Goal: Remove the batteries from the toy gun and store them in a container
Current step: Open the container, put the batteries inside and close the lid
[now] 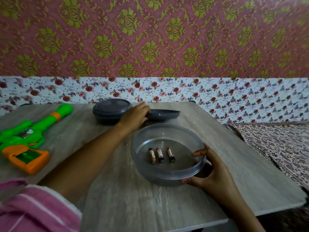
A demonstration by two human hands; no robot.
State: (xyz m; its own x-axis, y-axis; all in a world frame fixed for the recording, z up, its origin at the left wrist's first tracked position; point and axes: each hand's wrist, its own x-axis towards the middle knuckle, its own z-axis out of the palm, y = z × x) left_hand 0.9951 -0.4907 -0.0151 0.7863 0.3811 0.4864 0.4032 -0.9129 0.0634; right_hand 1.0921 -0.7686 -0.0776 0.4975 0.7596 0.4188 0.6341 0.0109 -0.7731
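A round clear grey container [168, 173] stands open in the middle of the table. Three batteries [160, 154] lie side by side on its floor. My right hand [212, 171] grips the container's right rim, thumb inside and fingers under the edge. My left hand [135, 115] reaches to the far side and holds the edge of a dark grey lid [164, 114] that lies flat behind the container. The green and orange toy gun [28, 138] lies at the left, its battery bay open in the orange grip.
A second grey container [108, 113] with its lid on stands at the back, left of my left hand. The table [133, 206] ends at a floral wall behind. Patterned fabric [275, 144] lies beyond the right edge. A pink sleeve [33, 210] fills the lower left.
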